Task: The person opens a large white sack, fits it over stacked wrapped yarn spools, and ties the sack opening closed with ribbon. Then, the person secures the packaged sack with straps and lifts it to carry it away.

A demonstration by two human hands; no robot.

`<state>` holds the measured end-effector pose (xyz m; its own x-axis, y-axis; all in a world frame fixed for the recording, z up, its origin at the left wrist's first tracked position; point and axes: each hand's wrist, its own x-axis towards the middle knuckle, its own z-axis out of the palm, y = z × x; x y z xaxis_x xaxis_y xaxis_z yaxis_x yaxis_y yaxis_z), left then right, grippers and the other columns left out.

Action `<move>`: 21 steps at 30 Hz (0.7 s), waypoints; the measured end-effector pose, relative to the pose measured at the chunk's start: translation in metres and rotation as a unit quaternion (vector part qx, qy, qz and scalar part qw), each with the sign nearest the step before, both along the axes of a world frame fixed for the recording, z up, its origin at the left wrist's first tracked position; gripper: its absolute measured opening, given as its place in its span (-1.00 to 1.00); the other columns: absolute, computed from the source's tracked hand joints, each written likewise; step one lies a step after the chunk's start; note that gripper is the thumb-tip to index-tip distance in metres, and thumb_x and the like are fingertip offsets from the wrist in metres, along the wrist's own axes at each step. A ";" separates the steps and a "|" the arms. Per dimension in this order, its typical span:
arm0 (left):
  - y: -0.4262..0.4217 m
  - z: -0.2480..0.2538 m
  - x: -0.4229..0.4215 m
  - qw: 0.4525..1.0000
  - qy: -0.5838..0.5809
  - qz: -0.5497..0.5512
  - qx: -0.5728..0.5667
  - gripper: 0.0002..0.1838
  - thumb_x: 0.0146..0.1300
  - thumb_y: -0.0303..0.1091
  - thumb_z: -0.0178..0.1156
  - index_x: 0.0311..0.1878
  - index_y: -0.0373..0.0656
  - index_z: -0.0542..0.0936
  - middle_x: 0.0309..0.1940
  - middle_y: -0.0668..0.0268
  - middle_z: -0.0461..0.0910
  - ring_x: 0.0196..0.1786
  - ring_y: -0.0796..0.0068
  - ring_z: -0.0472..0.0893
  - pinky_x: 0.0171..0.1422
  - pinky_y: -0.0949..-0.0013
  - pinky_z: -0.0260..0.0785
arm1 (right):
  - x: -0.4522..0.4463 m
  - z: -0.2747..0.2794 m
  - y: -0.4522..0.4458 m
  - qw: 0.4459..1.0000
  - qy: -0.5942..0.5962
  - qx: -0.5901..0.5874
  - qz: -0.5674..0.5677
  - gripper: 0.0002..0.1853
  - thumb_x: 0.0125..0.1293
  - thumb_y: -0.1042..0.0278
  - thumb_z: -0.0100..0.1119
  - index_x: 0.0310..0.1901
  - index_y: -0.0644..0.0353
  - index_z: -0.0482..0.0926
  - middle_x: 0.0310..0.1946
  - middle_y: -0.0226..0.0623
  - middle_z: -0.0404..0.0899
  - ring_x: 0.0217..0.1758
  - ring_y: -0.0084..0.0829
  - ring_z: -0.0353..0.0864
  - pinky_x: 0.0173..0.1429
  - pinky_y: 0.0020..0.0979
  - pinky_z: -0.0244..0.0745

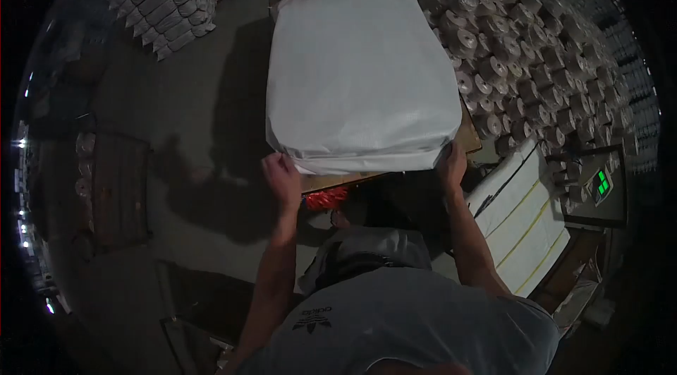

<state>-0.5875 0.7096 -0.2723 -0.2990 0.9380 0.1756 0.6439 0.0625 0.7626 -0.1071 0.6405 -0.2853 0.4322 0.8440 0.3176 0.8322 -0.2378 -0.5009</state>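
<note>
A large bulky block covered by a white sheet (363, 71) rests on a wooden board (471, 128) in front of me. At the block's near left corner, my left hand (283, 174) has its fingers closed on the sheet's edge. My right hand (453, 165) is at the near right corner, its fingers curled against the sheet and partly hidden. Between the two hands the sheet's lower edge lies in folds. Below the board hangs something red and shiny (326, 198).
Many wound spools (504, 64) are stacked at the right. White wrapped bundles (166, 4) are piled at the back left. A white bale with yellow straps (522, 223) and a device with a green display (601, 184) stand at the right. A dark cart (120, 191) is at the left.
</note>
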 end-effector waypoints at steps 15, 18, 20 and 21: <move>0.026 0.068 0.057 0.938 0.152 -0.029 -0.311 -0.28 0.00 -0.08 0.48 0.23 -0.28 0.61 0.17 -0.10 0.65 0.21 -0.18 0.64 0.25 -0.10 0.53 | 0.012 0.044 0.038 0.927 -0.040 -0.343 0.144 -0.43 0.02 0.34 0.45 0.11 0.32 0.56 0.00 0.14 0.66 0.03 0.14 0.72 0.05 0.06 0.66; 0.035 0.087 0.038 0.918 0.141 -0.137 -0.344 -0.34 0.05 -0.03 0.49 0.14 -0.31 0.65 0.07 -0.17 0.68 0.09 -0.22 0.69 0.11 -0.07 0.60 | 0.034 0.069 0.058 0.928 0.038 -0.340 0.149 -0.62 0.06 0.26 0.39 -0.12 0.32 0.63 -0.18 0.08 0.69 -0.25 0.05 0.74 0.03 0.03 0.63; 0.026 0.015 0.008 0.900 0.085 -0.114 -0.412 -0.21 -0.06 0.04 0.59 0.16 -0.32 0.61 -0.04 -0.12 0.72 -0.02 -0.15 0.73 0.02 -0.02 0.61 | 0.100 0.003 0.057 0.827 -0.055 -0.419 0.371 -0.61 0.15 0.33 0.35 0.00 0.32 0.62 -0.07 -0.02 0.71 -0.05 0.05 0.74 0.04 -0.05 0.65; 0.024 0.008 0.008 0.888 0.056 -0.107 -0.444 -0.14 -0.11 0.08 0.64 0.17 -0.33 0.58 -0.09 -0.09 0.74 -0.08 -0.12 0.75 -0.03 0.00 0.62 | 0.129 -0.014 0.058 0.781 -0.082 -0.433 0.442 -0.60 0.18 0.36 0.33 0.04 0.31 0.61 -0.04 -0.05 0.72 0.02 0.04 0.74 0.05 -0.07 0.66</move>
